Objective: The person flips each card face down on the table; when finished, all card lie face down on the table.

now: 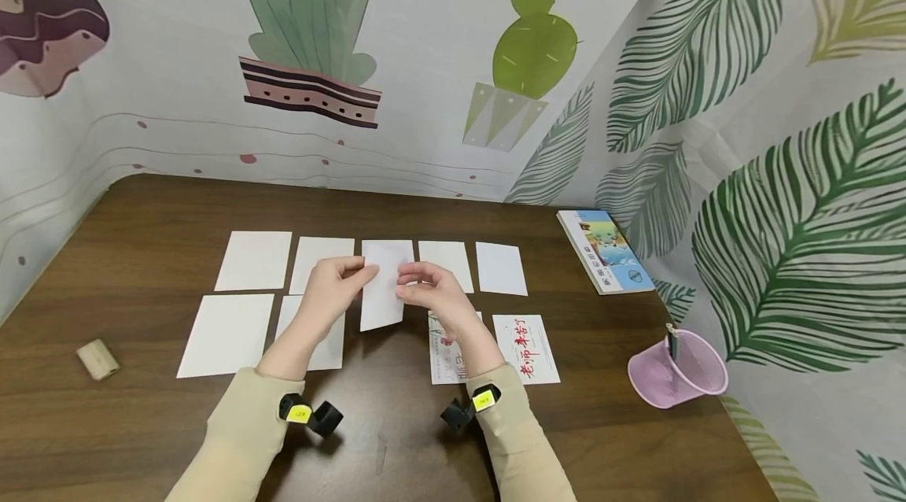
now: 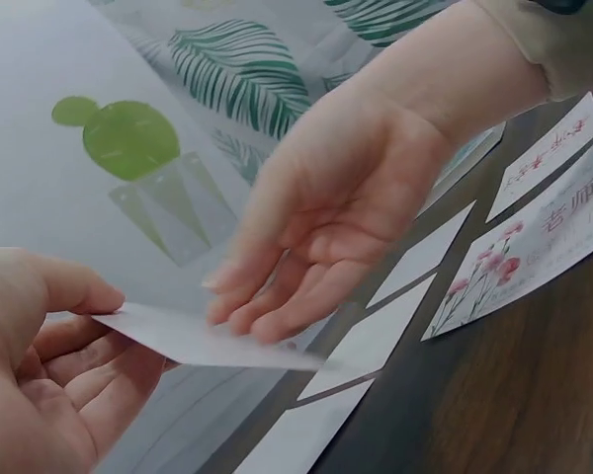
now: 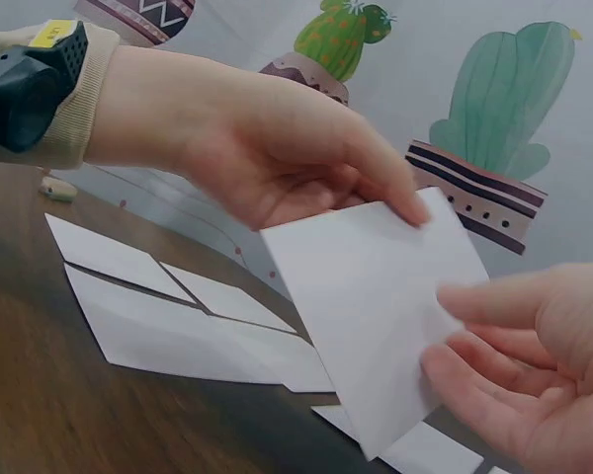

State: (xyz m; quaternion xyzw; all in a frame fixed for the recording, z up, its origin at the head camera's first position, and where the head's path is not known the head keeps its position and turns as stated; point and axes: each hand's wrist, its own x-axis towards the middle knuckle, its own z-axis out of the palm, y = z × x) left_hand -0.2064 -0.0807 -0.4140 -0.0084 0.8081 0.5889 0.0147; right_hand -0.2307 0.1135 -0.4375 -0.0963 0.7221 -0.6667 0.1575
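A white card (image 1: 383, 293) is held up off the table, blank on the side facing the head camera. My left hand (image 1: 331, 286) pinches it by its upper left corner, thumb in front and fingers behind. At the card's right side is my right hand (image 1: 437, 293), fingers loosely extended. In the right wrist view its thumb and index finger appear apart, over the card's face (image 3: 366, 306), not closed round it. Beneath my right arm lies a card printed with pink flowers (image 1: 444, 356), partly covered. Beside it is a card with red characters (image 1: 527, 348).
Several blank white cards (image 1: 253, 260) lie in two rows across the brown table (image 1: 382, 439). Far left sits a small beige block (image 1: 98, 359). To the right are a book or stack with a colourful cover (image 1: 607, 250) and a pink cup (image 1: 654, 380) holding a dark item.
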